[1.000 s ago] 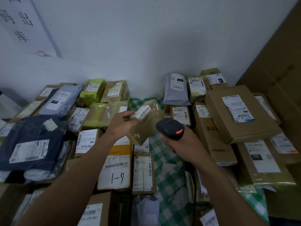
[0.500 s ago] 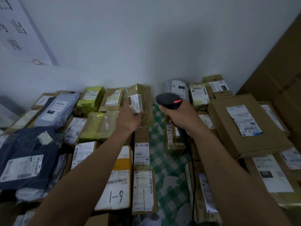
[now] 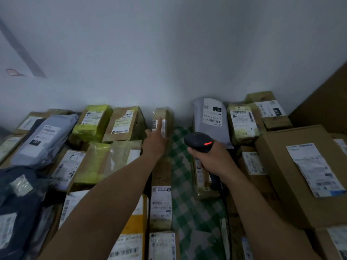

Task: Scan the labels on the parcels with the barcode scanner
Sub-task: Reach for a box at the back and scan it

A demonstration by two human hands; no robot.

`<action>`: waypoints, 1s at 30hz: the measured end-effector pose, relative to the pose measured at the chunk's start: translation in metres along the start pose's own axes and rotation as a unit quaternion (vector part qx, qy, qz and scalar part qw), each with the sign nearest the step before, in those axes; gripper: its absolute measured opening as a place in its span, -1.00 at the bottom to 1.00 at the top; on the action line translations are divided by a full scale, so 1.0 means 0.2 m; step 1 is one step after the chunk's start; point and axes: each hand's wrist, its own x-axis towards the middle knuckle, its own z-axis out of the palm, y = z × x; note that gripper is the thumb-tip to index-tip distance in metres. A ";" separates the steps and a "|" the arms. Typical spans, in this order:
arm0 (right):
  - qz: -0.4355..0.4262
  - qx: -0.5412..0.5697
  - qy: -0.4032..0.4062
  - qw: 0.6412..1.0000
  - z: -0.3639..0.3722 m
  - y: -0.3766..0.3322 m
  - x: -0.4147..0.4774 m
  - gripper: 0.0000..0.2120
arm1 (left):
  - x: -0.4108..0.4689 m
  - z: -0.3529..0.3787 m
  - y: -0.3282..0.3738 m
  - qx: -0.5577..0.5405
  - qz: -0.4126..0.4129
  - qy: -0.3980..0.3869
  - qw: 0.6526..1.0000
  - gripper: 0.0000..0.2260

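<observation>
My left hand [image 3: 155, 141] rests flat, fingers out, on the small parcel [image 3: 163, 119] standing against the wall [image 3: 169, 53] — right hand [image 3: 212, 158] clamped round the scanner [image 3: 199, 141], red light on, just beside.

A grey mailing bag [image 3: 210, 121] carries a label reading "010", upside down; another grey bag [image 3: 44, 139] also shows "010", and a brown box [image 3: 270, 111] shows "221".

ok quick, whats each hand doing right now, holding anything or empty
Left hand: reaching out to the small brown parcel by the wall; whether it grips it cannot be told.
Right hand: closed around the barcode scanner.
</observation>
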 end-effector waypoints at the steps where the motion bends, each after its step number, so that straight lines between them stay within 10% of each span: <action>1: 0.001 -0.002 -0.005 1.000 0.00 0.02 0.02 -0.72 | 0.01 0.03 -0.02 0.026 0.007 -0.008 1.000 -0.27; 10: 0.015 -0.017 -0.019 1.000 0.05 0.08 0.10 -0.74 | 0.14 0.22 -0.11 0.078 0.010 -0.058 0.995 -0.67; 17: 0.022 -0.020 -0.011 1.000 0.06 0.11 0.12 -0.66 | 0.18 0.28 -0.09 0.114 0.077 -0.068 0.988 -0.50; 23: 0.018 -0.022 -0.003 1.000 0.04 0.13 0.12 -0.68 | 0.21 0.38 -0.04 0.197 0.113 -0.230 0.946 -0.56; 30: 0.011 -0.003 -0.006 1.000 0.02 0.15 0.13 -0.67 | 0.20 0.34 -0.11 0.176 0.039 -0.181 0.967 -0.53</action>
